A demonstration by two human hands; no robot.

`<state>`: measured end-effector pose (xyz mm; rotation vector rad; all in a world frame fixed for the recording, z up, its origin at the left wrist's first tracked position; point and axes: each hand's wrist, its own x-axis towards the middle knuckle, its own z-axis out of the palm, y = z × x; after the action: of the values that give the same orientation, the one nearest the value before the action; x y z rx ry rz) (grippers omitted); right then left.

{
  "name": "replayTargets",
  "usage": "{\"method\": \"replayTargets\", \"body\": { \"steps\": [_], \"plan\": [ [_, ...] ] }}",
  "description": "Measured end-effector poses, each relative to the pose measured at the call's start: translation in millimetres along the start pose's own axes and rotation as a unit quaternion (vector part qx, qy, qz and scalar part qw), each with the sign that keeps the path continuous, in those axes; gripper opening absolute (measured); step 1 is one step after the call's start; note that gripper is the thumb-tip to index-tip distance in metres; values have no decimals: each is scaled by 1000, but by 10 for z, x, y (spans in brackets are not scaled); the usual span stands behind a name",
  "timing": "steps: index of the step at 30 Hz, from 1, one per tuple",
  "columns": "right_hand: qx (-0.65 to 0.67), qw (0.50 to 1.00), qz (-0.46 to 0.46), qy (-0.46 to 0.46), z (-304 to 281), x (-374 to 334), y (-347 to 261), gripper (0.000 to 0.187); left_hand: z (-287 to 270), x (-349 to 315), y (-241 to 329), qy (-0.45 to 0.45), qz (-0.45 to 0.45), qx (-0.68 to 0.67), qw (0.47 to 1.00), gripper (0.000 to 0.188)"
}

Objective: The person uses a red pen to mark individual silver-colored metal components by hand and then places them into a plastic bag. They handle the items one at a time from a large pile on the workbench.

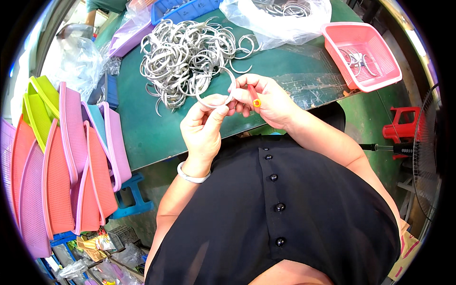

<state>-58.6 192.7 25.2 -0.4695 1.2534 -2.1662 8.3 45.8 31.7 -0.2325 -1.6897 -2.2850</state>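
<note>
The left hand point(203, 128) pinches a grey metal ring point(233, 81) between thumb and fingers at its near edge. The right hand point(268, 102) has its fingers curled, with a red stick point(253, 95) with a yellow end gripped in them; its fingertips meet the same ring beside the left fingertips. Whether the right fingertips press on the ring cannot be told. The ring is held upright above the near edge of the green table point(135, 123), just in front of a loose pile of similar rings point(187, 52). A white bracelet point(192, 178) encircles the left wrist. Beyond the pile are a blue tray point(190, 13) and, to its left, a purple tray point(129, 42). A clear plastic bag point(242, 26) containing more rings lies at the far side of the table. At the right, a pink basket point(363, 31) contains a few rings. Purple, orange and green baskets point(73, 133) stand nested at the left. A red stool point(401, 129) and a fan point(425, 156) are located at the far right.
</note>
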Motion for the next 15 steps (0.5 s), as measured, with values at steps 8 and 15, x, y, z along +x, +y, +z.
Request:
{"method": "replayTargets", "body": {
  "steps": [8, 15],
  "plan": [
    [-4, 1000, 6, 8, 5, 5, 9, 13, 8, -23, 5, 15, -16, 3, 1000, 13],
    [-58, 998, -27, 25, 17, 1, 11, 14, -20, -22, -28, 22, -34, -23, 999, 15]
  ]
}}
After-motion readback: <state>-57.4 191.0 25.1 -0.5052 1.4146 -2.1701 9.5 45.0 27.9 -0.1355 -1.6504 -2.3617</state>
